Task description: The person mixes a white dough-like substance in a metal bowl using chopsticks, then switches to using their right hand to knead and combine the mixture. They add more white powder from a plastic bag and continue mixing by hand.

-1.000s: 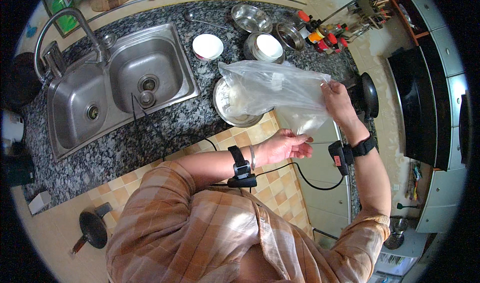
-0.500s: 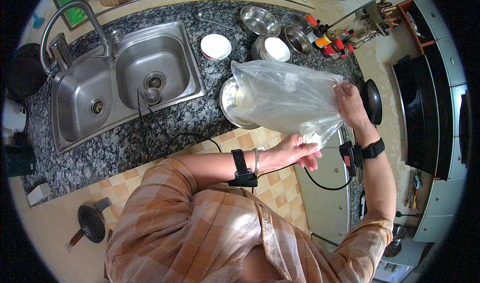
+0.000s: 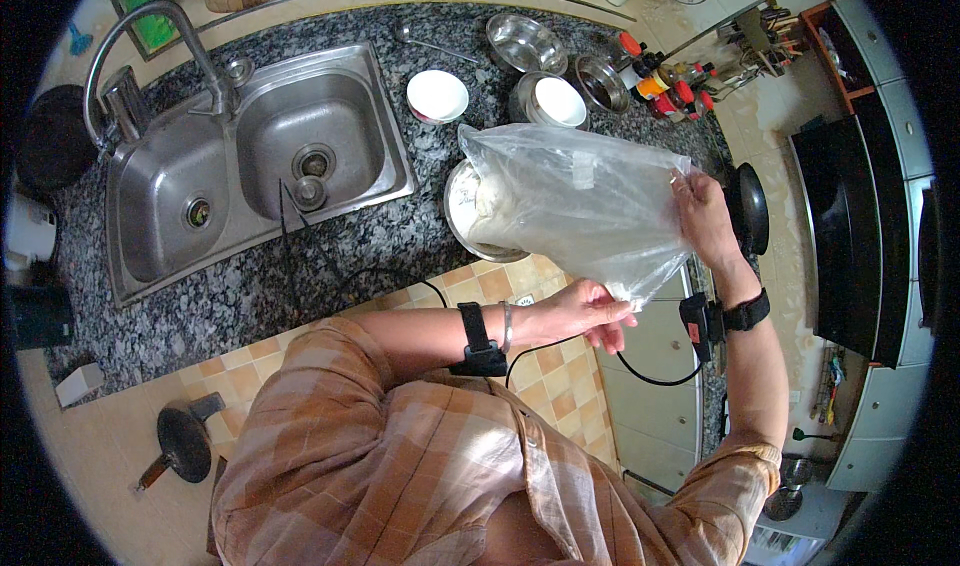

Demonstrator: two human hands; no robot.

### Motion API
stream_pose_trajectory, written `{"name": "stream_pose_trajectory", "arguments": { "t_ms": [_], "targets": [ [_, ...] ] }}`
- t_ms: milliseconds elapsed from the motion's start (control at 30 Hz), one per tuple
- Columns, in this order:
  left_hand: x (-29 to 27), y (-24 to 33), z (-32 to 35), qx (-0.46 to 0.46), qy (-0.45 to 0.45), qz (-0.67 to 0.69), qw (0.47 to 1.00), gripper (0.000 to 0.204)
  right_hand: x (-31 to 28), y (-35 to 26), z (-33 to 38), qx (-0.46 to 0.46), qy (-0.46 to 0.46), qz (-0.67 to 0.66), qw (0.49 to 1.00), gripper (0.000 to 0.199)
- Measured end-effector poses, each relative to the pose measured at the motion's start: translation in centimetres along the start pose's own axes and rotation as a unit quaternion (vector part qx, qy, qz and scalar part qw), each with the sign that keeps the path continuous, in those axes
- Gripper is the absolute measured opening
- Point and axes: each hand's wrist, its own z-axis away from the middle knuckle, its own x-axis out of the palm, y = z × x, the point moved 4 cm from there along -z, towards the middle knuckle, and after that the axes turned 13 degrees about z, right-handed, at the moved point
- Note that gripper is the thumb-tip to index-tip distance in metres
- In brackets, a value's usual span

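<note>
A large clear plastic bag (image 3: 580, 206) with white flour in it hangs tipped over a steel bowl (image 3: 462, 228) on the dark granite counter (image 3: 330, 256). White flour lies in the bag's lower end above the bowl. My right hand (image 3: 702, 216) grips the bag's upper right edge. My left hand (image 3: 585, 311) pinches the bag's bottom corner from below. Both wrists carry black bands.
A double steel sink (image 3: 240, 166) with a tap lies to the left. A white bowl (image 3: 437, 94), steel bowls (image 3: 527, 42) and red-capped bottles (image 3: 660, 76) stand at the back. A black pan (image 3: 750, 206) sits right. A small black pan (image 3: 180, 444) lies on the tiled floor.
The bag has swung wider and more level, its body spread above the bowl. My left hand has slid right along the bottom corner, and my right hand has moved right.
</note>
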Motion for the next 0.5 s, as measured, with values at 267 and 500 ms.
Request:
{"name": "stream_pose_trajectory", "arguments": {
  "t_ms": [267, 500],
  "targets": [
    [-6.8, -1.7, 1.5, -0.046, 0.076, 0.166, 0.982, 0.060, -0.5, 0.4, 0.3, -0.034, 0.018, -0.019, 0.999, 0.023],
    [-11.8, -3.1, 2.4, -0.041, 0.282, 0.120, 0.951, 0.061, -0.6, 2.4, 1.7, -0.082, 0.052, 0.002, 0.995, 0.019]
  ]
}}
